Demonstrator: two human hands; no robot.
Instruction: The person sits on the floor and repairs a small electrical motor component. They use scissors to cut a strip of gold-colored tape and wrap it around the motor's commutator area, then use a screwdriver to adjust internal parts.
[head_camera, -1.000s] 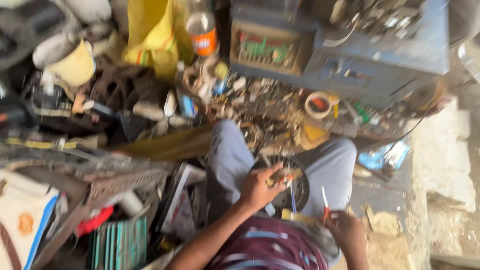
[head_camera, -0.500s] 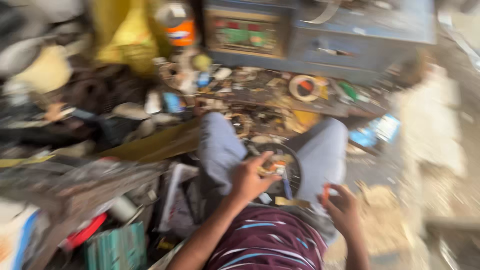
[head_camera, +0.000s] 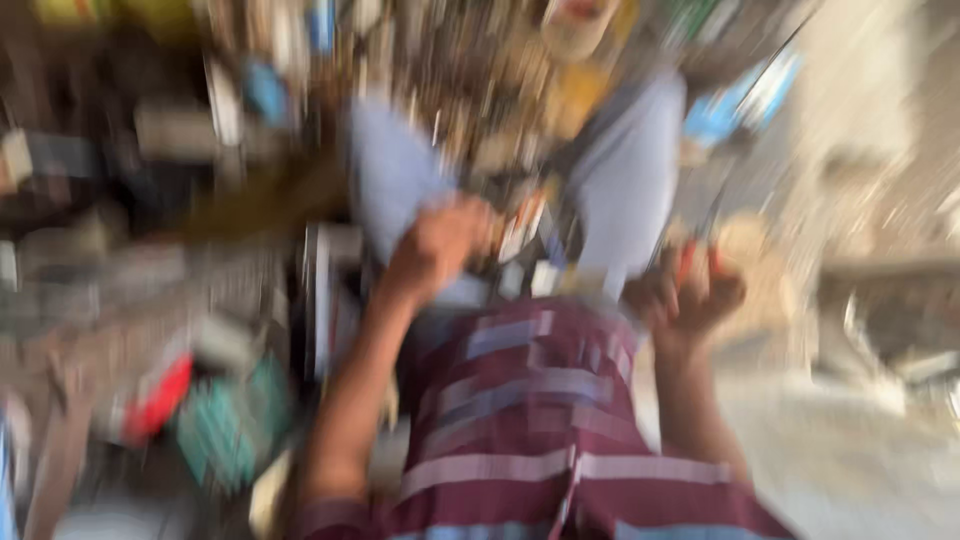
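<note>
a: where's the left hand (head_camera: 440, 245)?

b: between the knees (head_camera: 400, 180), curled over a small dark part (head_camera: 520, 235) in the lap. too blurred to tell if it's pinching it or just resting on it.

a: and the right hand (head_camera: 685, 295)?

b: by the right thigh, fist closed round a thin red tool (head_camera: 688, 262); its tip points up and away.

a: are the hands apart?

b: yes, well apart, with the striped shirt (head_camera: 540, 410) below them. the clutter (head_camera: 180, 300) to the left is a smear; only a red thing (head_camera: 158, 398) and a green thing (head_camera: 215, 430) show.
</note>
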